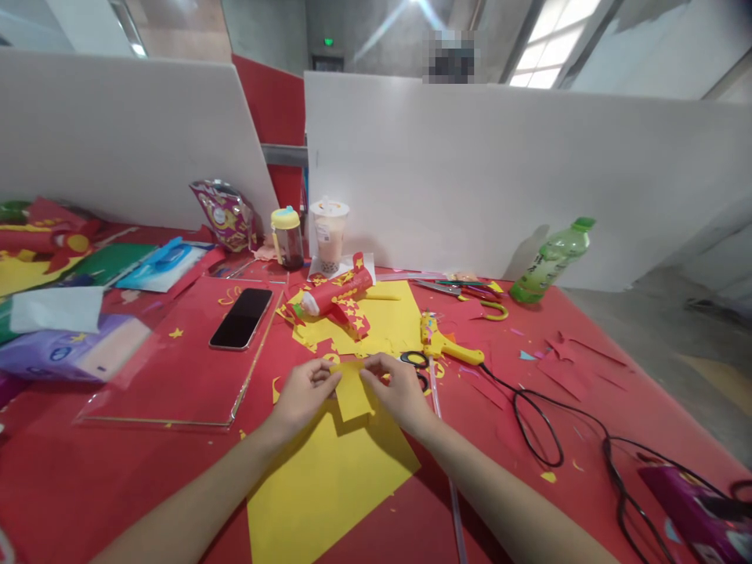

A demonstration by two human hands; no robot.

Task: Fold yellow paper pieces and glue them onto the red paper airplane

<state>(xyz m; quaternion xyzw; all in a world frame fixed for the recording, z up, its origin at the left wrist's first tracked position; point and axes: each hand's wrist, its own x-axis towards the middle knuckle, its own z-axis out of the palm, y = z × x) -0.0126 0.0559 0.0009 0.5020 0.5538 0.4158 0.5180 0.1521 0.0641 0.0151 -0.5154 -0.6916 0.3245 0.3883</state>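
Between my two hands is a small piece of yellow paper (353,395), pinched near its top corners. My left hand (305,389) has its thumb and fingers closed on the left corner. The right corner is gripped by my right hand (398,385). Below it lies a larger yellow sheet (329,478) on the red table. Just beyond my hands, a red paper airplane model (339,294) with yellow stars rests on another yellow sheet (403,313). Black-handled scissors (414,359) lie partly hidden behind my right hand. A yellow glue gun (450,345) is beside them.
A phone (241,318) lies on a clear plastic sleeve (158,384) at left, near a tissue pack (70,348). A lidded cup (330,231), a jar (287,241) and a green bottle (552,262) stand behind. A black cord (544,395) runs right. White panels (470,164) border the table.
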